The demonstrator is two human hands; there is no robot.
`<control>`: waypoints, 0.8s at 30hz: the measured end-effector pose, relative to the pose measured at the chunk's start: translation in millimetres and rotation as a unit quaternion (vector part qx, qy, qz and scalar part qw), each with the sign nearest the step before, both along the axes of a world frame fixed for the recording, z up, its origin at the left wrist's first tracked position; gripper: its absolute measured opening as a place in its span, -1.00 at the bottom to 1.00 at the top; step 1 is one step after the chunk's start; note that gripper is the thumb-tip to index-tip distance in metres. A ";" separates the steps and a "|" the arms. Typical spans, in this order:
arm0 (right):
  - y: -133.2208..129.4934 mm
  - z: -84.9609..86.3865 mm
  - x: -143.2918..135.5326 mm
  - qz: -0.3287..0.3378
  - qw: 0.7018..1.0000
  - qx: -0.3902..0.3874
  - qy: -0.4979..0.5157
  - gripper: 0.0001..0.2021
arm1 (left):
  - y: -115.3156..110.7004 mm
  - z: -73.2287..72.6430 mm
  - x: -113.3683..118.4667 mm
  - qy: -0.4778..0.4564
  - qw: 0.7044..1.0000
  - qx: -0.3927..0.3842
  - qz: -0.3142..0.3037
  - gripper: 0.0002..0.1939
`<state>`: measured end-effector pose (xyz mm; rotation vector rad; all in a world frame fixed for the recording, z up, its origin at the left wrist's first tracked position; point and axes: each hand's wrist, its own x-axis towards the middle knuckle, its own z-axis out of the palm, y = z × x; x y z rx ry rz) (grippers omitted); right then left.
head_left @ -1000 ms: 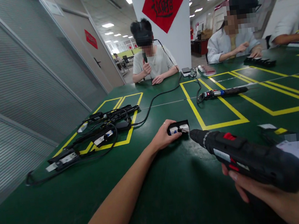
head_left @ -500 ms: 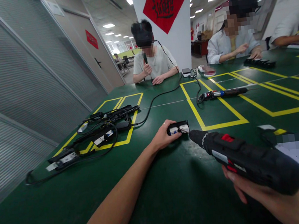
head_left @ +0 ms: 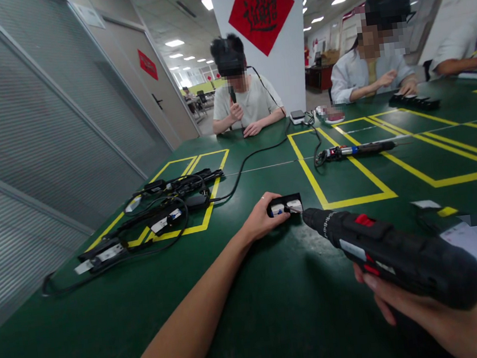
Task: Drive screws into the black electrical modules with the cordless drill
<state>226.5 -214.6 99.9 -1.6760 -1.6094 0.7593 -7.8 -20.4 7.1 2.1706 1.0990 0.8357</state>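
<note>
- Small black case (head_left: pixel 287 197) with white inserts (head_left: pixel 294 206): on the green bench (head_left: pixel 271 319).
- Left hand (head_left: pixel 261 219): at the case's left end, fingers gripping it.
- Right hand (head_left: pixel 412 306): right of the case and nearer the viewer, fingers closed around a power drill (head_left: pixel 395 253).
- Chuck (head_left: pixel 315 219): just beside the case's right end (bit contact: cannot tell).
- Black cable bundle (head_left: pixel 198 199): left of the case, well apart.
- Slim corded tool (head_left: pixel 368 148): beyond the case, to its right.

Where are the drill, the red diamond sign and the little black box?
Drill (head_left: pixel 397 254), head view: its black body.
Red diamond sign (head_left: pixel 261 12), head view: its lettered middle.
Little black box (head_left: pixel 289 198), head view: its upper edge.
</note>
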 end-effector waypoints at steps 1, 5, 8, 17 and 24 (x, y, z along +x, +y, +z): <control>0.5 -0.8 0.7 0.001 1.000 -0.007 0.006 -0.61 | 0.2 -0.4 0.0 -0.002 1.000 0.000 0.001 -0.54; 2.0 -7.4 6.9 0.024 0.999 -0.043 0.012 -0.60 | 0.2 -1.0 0.1 0.000 1.000 -0.004 0.001 -0.54; 1.9 -13.4 12.8 0.043 0.998 -0.050 -0.009 -0.59 | 0.0 -0.1 0.0 0.002 1.000 -0.009 -0.001 -0.54; -1.7 -10.1 2.5 0.004 0.996 -0.060 0.062 -0.66 | 0.3 1.2 -0.7 -0.006 1.000 -0.008 -0.012 -0.56; -2.2 -12.0 3.0 0.010 0.993 -0.102 0.053 -0.61 | -0.9 3.1 -0.3 -0.004 1.000 -0.024 -0.008 -0.54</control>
